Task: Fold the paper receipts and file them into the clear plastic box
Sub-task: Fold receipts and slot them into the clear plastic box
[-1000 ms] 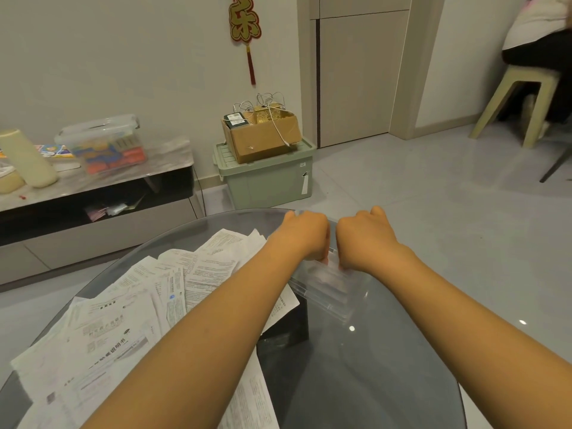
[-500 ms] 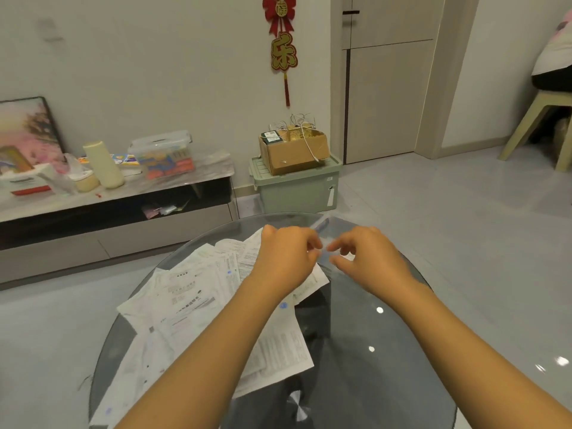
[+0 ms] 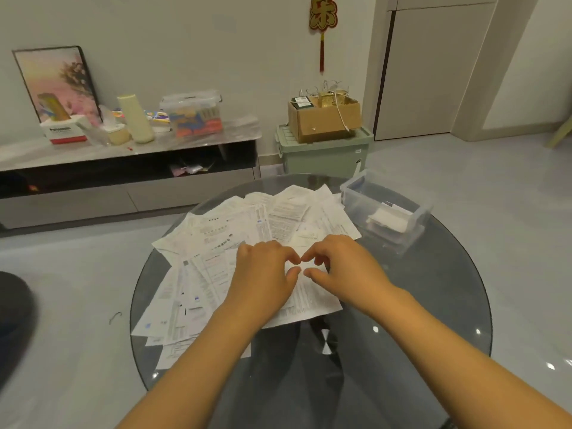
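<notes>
A loose pile of white paper receipts (image 3: 235, 243) covers the left and middle of the round dark glass table (image 3: 448, 305). My left hand (image 3: 263, 274) and my right hand (image 3: 343, 264) lie side by side on the topmost sheet at the pile's near right. Their bent fingers and thumbs almost meet at the tips, and nothing is plainly pinched. The clear plastic box (image 3: 414, 233) stands open at the table's far right, apart from both hands. A few folded receipts (image 3: 387, 218) lie inside it.
Behind the table stand a low TV bench (image 3: 130, 168) with clutter, a green storage bin (image 3: 325, 156) with a cardboard box (image 3: 325, 122) on top, and a closed door. Grey tiled floor surrounds the table. A dark object (image 3: 12, 317) sits at the left edge.
Both hands have come back from the clear box at the far side to the receipt pile, and the box now stands free. The camera has tilted down.
</notes>
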### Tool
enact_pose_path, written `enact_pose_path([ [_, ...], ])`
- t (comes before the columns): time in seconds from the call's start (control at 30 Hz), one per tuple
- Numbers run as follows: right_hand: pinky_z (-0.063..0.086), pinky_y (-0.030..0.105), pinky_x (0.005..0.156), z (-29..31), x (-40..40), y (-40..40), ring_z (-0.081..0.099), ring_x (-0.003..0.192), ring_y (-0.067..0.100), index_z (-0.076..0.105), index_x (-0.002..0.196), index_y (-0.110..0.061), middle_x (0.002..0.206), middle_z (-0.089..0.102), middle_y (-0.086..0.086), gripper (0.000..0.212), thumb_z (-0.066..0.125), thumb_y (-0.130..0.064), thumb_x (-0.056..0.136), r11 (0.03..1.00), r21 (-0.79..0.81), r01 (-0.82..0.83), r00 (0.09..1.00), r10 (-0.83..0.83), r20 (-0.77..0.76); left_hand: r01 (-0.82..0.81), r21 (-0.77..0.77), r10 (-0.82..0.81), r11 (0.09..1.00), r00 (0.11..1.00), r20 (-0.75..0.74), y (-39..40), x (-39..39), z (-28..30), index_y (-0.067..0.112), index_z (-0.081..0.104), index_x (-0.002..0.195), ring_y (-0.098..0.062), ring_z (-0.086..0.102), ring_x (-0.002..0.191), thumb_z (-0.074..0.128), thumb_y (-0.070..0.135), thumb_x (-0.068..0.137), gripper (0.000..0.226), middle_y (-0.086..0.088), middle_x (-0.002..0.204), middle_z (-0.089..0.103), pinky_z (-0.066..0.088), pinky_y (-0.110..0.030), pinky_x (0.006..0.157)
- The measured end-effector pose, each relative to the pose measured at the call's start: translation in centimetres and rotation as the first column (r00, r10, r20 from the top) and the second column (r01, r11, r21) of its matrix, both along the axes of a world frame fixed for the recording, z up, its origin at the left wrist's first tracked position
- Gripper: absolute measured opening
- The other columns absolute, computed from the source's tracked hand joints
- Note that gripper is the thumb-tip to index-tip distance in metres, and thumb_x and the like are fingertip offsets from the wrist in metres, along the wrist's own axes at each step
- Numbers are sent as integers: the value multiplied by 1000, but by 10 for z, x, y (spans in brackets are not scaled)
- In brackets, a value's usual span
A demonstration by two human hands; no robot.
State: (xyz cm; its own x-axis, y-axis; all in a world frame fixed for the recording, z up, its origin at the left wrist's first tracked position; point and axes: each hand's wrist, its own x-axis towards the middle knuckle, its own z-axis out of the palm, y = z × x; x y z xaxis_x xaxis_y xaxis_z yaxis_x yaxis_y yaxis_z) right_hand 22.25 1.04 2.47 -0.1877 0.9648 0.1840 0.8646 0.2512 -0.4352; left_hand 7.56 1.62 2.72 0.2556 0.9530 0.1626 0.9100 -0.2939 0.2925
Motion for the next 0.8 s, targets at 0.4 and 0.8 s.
enact_pose_path([
  [0.4,41,27,92,-25,-19,-3,46,112,9,58,122,-37,120,56,-12,40,64,-43,83,966,-149,-213,967,230,109,85,-267,-130,960,979,-155,-18,-62,-32,24,17,148,-18,16,142,52,49,89,73,1,156,13,16,-33,115],
  [0.8,44,28,87,-21,-18,-7,52,92,11,68,85,-19,93,64,-9,16,55,-27,88,945,-186,-269,963,268,-31,152,-222,-116,963,979,165,-31,-79,-28,31,58,121,-3,51,113,59,43,87,36,16,121,58,41,-26,99],
])
